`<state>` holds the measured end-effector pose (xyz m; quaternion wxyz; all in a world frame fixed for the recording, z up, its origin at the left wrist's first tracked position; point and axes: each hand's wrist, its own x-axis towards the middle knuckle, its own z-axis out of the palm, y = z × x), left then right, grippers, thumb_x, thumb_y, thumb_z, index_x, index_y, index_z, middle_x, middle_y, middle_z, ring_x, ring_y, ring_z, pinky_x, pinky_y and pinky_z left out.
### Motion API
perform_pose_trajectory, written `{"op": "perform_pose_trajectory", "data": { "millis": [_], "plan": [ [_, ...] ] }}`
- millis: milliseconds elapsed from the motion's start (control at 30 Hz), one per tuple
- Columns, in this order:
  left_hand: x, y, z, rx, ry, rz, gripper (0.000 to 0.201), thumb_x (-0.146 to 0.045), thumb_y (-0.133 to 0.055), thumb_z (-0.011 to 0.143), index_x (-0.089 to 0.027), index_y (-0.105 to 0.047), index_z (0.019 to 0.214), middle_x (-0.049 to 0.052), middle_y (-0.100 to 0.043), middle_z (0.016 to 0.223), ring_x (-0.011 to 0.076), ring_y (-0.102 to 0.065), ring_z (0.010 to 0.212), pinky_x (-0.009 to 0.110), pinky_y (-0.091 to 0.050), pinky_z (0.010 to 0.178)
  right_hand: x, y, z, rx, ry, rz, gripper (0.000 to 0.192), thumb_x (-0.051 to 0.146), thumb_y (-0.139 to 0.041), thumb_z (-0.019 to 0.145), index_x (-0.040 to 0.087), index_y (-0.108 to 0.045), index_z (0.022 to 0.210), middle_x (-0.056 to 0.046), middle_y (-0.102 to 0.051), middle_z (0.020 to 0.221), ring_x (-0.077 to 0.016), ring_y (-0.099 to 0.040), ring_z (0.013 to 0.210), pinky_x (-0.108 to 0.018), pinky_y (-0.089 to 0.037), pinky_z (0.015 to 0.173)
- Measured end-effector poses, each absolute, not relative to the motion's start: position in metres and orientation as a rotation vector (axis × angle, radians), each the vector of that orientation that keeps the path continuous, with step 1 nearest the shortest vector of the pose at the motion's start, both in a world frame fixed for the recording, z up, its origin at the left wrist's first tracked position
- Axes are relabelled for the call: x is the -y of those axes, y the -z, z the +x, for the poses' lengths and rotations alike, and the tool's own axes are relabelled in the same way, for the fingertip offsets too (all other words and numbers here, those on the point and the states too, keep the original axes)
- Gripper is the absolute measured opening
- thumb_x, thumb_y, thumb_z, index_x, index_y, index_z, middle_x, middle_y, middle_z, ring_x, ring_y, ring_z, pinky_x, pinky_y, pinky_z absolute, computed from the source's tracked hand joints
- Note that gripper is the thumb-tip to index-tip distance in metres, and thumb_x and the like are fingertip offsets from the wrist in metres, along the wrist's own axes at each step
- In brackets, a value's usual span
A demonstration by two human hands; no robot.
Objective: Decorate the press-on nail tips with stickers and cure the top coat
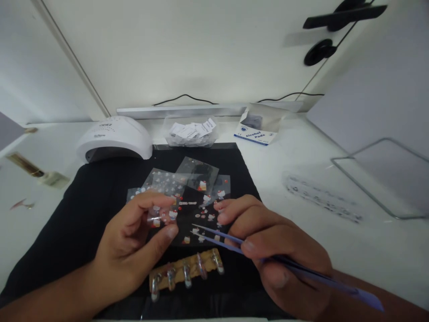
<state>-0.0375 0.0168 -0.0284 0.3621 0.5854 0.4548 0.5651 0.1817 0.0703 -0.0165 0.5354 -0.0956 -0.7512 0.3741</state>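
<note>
Between its thumb and fingers, my left hand (130,246) pinches a small, clear, curled sticker sheet (164,217) printed with a white cartoon cat. My right hand (278,246) is closed around purple tweezers (221,239); their thin tips are slightly apart with nothing visible between them. Those tips hover right of the held sheet. Beneath both hands lie several overlapping clear sticker sheets (197,172) with cat and red motifs. In front of them, a tan strip (179,276) carries several glossy nail tips (187,276) in a row.
A black mat (100,197) covers the middle of the white table (268,170). Behind it stand a white nail lamp (115,136), a clear tub of white packets (191,132) and an alcohol pads box (258,127). A small bottle (55,180) lies left; a metal-framed stand (368,179) is right.
</note>
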Motion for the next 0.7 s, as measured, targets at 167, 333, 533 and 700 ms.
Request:
{"op": "perform_pose_trajectory", "data": {
  "millis": [167, 333, 533, 700],
  "plan": [
    [-0.015, 0.032, -0.039, -1.237, -1.49, 1.538, 0.036, -0.015, -0.071, 0.083, -0.035, -0.065, 0.112, -0.003, -0.068, 0.096, 0.0121, -0.066, 0.083, 0.017, -0.058, 0.074, -0.07, 0.013, 0.182, 1.823, -0.868, -0.256, 0.02, 0.032, -0.053, 0.096, 0.023, -0.069, 0.104, -0.005, -0.066, 0.074, -0.0219, -0.067, 0.081, -0.046, -0.057, 0.085],
    [-0.014, 0.032, -0.038, -1.235, -1.478, 1.577, 0.037, -0.013, -0.068, 0.082, -0.036, -0.065, 0.111, -0.004, -0.065, 0.098, 0.012, -0.066, 0.079, 0.017, -0.06, 0.07, -0.071, 0.013, 0.184, 1.84, -0.814, -0.218, 0.017, 0.03, -0.054, 0.095, 0.018, -0.067, 0.098, -0.006, -0.068, 0.074, -0.0201, -0.068, 0.077, -0.044, -0.059, 0.084],
    [-0.015, 0.031, -0.036, -1.131, -1.501, 1.556, 0.042, -0.005, -0.066, 0.082, -0.033, -0.063, 0.113, -0.004, -0.064, 0.089, 0.0091, -0.067, 0.073, 0.014, -0.06, 0.069, -0.072, 0.015, 0.184, 1.844, -0.82, -0.207, 0.018, 0.028, -0.053, 0.096, 0.017, -0.067, 0.1, -0.006, -0.066, 0.077, -0.0208, -0.067, 0.082, -0.044, -0.058, 0.085],
    [-0.018, 0.027, -0.037, -1.071, -1.502, 1.545, 0.044, -0.002, -0.066, 0.081, -0.031, -0.061, 0.113, -0.004, -0.063, 0.089, 0.0078, -0.066, 0.078, 0.014, -0.057, 0.074, -0.073, 0.025, 0.186, 1.773, -0.902, -0.217, 0.021, 0.026, -0.055, 0.094, 0.018, -0.069, 0.109, -0.007, -0.067, 0.087, -0.0233, -0.066, 0.089, -0.046, -0.053, 0.088]
  ]
}}
